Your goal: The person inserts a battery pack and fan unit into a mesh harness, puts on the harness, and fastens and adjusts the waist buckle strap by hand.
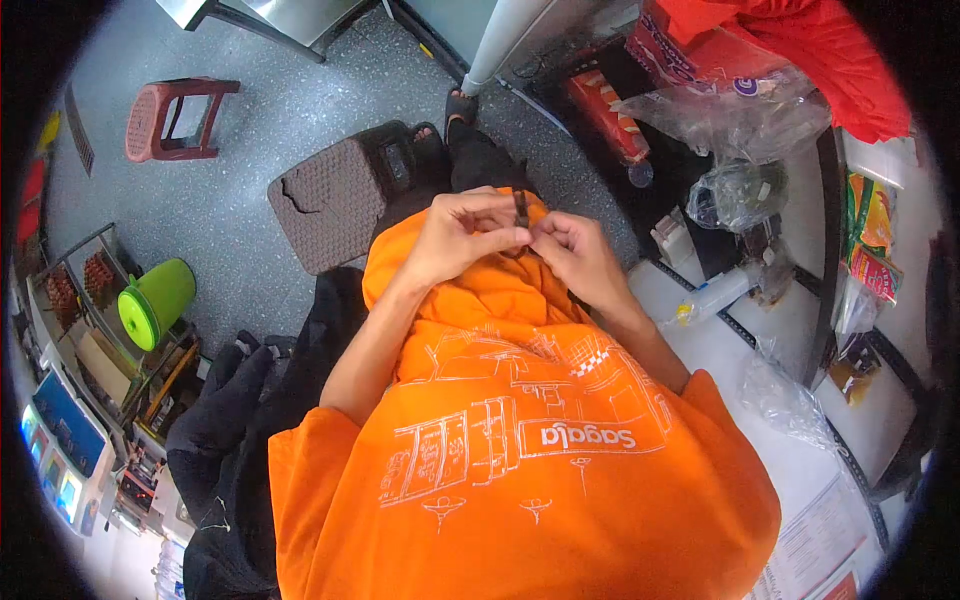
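My left hand (pixel 468 236) and my right hand (pixel 580 257) meet in front of the orange shirt (pixel 520 430) at lap height. Between their fingertips is a small dark band (pixel 521 211), narrow and partly curved. The left thumb and fingers pinch it from one side, while the right fingers close on its lower part. Fingers hide some of the band, so its exact kind cannot be made out. Both forearms rest close to the shirt, which bears white line drawings and lettering.
A dark textured stool (pixel 325 205) with a cracked top stands ahead, and a reddish plastic stool (pixel 150 122) is farther left. A green bin (pixel 165 300) stands by shelves. At right, a shelf holds clear plastic bags (pixel 740 195), packets (pixel 875 235) and red cloth (pixel 850 60).
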`<state>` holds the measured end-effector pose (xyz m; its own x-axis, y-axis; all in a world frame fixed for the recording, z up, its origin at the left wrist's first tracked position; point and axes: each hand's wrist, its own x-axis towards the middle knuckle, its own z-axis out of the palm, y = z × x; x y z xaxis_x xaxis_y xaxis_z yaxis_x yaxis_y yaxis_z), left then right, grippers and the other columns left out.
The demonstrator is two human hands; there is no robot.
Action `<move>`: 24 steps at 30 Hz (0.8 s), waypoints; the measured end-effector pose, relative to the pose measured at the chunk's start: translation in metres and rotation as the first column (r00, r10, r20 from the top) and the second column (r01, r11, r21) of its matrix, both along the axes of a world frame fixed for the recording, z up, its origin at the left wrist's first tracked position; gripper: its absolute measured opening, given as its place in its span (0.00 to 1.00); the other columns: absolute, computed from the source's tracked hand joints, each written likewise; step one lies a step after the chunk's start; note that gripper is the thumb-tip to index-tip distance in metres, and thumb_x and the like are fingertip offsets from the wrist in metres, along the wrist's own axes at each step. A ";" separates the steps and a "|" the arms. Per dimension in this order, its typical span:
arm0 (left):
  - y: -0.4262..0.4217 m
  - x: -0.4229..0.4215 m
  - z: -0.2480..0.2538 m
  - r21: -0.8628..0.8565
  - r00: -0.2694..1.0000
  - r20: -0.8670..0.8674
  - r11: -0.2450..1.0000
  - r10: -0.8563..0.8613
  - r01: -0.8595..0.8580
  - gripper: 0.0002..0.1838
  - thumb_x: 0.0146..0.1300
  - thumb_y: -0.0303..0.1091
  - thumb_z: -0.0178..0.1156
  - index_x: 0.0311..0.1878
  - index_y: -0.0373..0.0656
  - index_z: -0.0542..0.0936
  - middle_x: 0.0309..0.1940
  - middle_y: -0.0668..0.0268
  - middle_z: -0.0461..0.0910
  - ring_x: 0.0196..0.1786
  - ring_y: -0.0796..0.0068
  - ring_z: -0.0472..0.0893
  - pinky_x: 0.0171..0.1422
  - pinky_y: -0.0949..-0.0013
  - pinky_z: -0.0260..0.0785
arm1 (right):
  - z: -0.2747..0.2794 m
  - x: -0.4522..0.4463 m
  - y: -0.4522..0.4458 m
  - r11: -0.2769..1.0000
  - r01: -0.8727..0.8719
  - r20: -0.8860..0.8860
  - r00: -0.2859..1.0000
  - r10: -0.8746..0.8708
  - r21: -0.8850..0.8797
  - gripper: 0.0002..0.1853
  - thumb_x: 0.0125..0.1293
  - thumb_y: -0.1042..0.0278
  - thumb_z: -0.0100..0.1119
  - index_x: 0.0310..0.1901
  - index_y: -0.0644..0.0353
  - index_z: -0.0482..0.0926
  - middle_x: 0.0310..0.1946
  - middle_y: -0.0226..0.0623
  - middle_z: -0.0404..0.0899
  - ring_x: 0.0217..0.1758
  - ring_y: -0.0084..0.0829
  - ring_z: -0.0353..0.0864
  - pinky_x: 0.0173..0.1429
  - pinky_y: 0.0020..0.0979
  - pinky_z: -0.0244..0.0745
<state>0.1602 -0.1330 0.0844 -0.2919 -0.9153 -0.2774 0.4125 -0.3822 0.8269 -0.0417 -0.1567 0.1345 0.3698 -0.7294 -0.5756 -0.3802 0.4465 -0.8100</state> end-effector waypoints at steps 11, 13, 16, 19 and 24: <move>0.004 0.001 -0.006 0.421 0.973 -0.228 0.905 0.035 0.066 0.12 0.66 0.35 0.71 0.44 0.35 0.85 0.38 0.61 0.87 0.38 0.77 0.86 0.48 0.76 0.80 | 0.014 0.003 -0.011 0.779 -0.195 -0.130 0.981 0.146 -0.596 0.06 0.62 0.76 0.67 0.39 0.64 0.81 0.33 0.38 0.80 0.31 0.34 0.83 0.36 0.31 0.78; 0.004 0.001 -0.004 0.406 0.978 -0.208 0.909 -0.001 0.088 0.12 0.66 0.35 0.71 0.43 0.35 0.85 0.36 0.62 0.87 0.39 0.77 0.86 0.48 0.76 0.79 | 0.013 0.000 -0.015 0.728 -0.251 -0.139 0.968 0.211 -0.638 0.05 0.61 0.76 0.66 0.38 0.64 0.80 0.32 0.39 0.79 0.31 0.36 0.83 0.36 0.33 0.78; 0.002 -0.001 0.002 0.343 0.988 -0.146 0.934 -0.054 0.101 0.09 0.64 0.31 0.72 0.41 0.35 0.85 0.36 0.62 0.87 0.40 0.77 0.86 0.50 0.75 0.79 | 0.006 -0.002 -0.019 0.686 -0.306 -0.176 0.951 0.254 -0.660 0.05 0.60 0.80 0.65 0.36 0.65 0.79 0.29 0.37 0.78 0.29 0.30 0.82 0.33 0.28 0.76; 0.002 -0.002 -0.003 0.239 0.992 -0.098 0.966 -0.074 0.096 0.08 0.63 0.27 0.71 0.42 0.34 0.85 0.37 0.62 0.87 0.40 0.76 0.86 0.51 0.74 0.79 | 0.002 -0.002 -0.024 0.649 -0.350 -0.202 0.934 0.294 -0.675 0.06 0.59 0.80 0.64 0.36 0.64 0.76 0.27 0.36 0.75 0.27 0.28 0.82 0.32 0.29 0.76; -0.004 0.000 0.005 0.273 0.992 -0.124 0.961 -0.015 0.049 0.07 0.62 0.23 0.70 0.43 0.35 0.85 0.39 0.62 0.87 0.42 0.74 0.86 0.54 0.71 0.79 | -0.003 -0.002 -0.018 0.904 -0.097 -0.041 0.995 0.088 -0.415 0.10 0.63 0.73 0.66 0.43 0.64 0.77 0.32 0.37 0.80 0.30 0.29 0.84 0.34 0.33 0.78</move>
